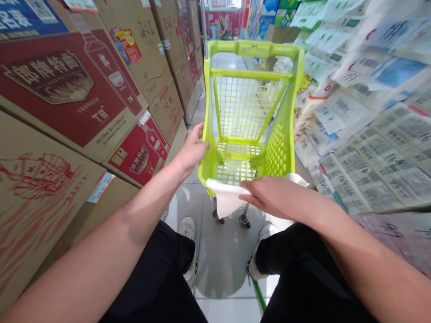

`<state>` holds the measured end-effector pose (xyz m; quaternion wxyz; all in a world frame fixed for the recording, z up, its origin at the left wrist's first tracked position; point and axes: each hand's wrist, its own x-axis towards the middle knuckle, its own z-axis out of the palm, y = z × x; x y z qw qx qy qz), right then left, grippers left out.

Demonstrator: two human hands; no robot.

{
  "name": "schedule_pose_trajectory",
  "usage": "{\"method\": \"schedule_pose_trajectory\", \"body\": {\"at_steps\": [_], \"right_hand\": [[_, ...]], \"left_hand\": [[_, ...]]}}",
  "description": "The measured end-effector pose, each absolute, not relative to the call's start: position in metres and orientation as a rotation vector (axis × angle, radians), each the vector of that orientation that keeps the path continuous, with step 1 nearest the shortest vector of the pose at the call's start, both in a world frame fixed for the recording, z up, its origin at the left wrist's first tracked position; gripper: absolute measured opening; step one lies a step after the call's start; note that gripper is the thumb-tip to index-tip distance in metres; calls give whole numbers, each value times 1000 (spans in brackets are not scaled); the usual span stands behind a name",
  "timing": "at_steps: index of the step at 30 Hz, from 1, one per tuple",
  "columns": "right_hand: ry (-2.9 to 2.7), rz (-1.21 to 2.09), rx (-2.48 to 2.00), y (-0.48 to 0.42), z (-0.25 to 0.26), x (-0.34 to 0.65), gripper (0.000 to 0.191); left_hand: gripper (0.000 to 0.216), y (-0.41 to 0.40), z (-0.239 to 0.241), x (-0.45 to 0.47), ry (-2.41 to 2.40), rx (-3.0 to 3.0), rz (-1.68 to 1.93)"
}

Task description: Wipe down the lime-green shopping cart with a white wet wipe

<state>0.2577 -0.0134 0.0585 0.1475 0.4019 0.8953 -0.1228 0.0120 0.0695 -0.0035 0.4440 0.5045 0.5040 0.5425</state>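
Note:
A lime-green plastic shopping cart [278, 152] with a grid basket stands on wheels between my feet and the aisle ahead. Its basket holds nothing that I can see. My left hand [195, 146] grips the cart's left rim, thumb inside and fingers round the outer side. Over the near rim lies a white cloth [229, 199], one end hanging down in front and another corner poking out at the right. My right hand [266, 190] is closed over the cloth, pressing it against that rim.
Stacked cardboard liquor boxes [77, 89] line the left side. Packaged goods with handwritten prices [380, 143] fill the right side. A green stick [259, 296] lies on the tiled floor [215, 255] by my right shoe [267, 231]. The aisle runs on ahead past the cart.

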Motion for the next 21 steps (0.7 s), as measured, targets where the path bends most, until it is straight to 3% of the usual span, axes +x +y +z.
{"method": "schedule_pose_trajectory", "body": {"at_steps": [10,17,21], "right_hand": [[2797,-59,1128,-17,28,190,48],[2608,-169,1267,-10,46,233,46],[2655,-87,1277,-9,48,247,43]], "left_hand": [[75,51,-18,40,1196,1210,1478],[89,66,-7,2,1152,1153,1342],[82,75,-6,-12,1263,1152,1386]]}}
